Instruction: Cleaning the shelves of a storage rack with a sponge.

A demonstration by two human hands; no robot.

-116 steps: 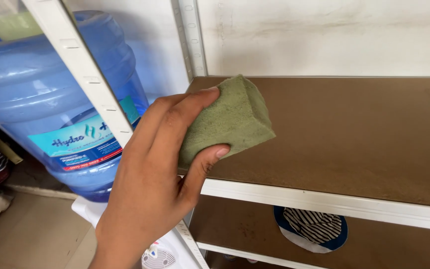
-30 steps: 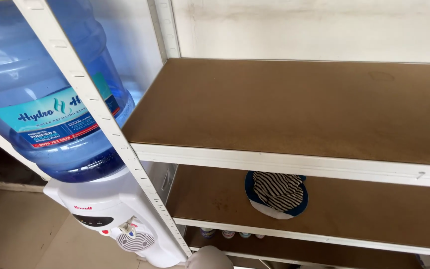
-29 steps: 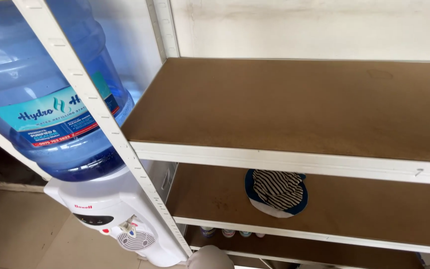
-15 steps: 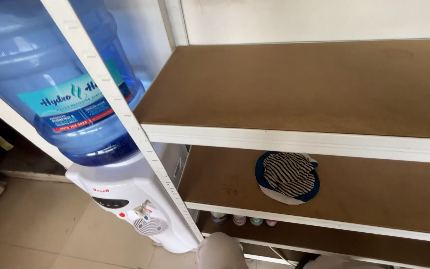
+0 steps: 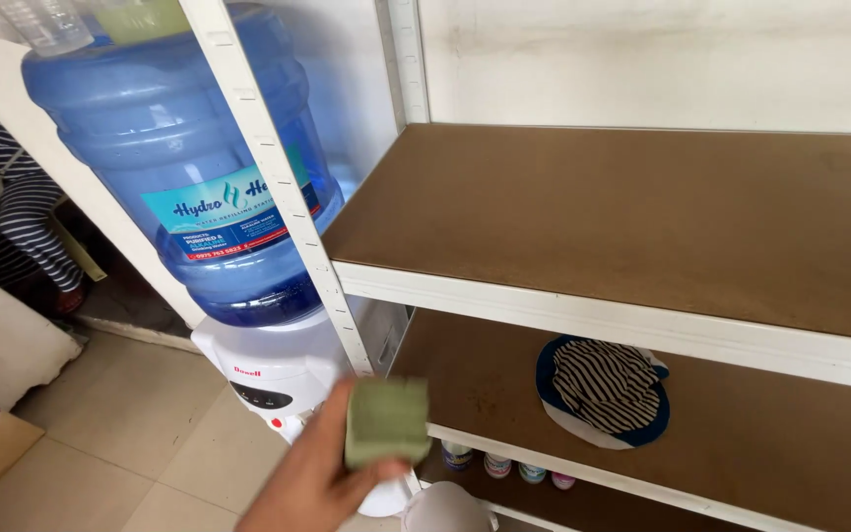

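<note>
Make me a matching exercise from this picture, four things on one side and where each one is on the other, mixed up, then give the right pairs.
Things:
1. green sponge
2. blue water bottle
3. striped cloth
4. small jars

Places:
A. middle shelf, on a round blue-rimmed pad
B. on top of the white dispenser
C. held in the hand
D. lowest visible shelf, in a row

Pairs: 1-C, 2-B, 3-A, 4-D
</note>
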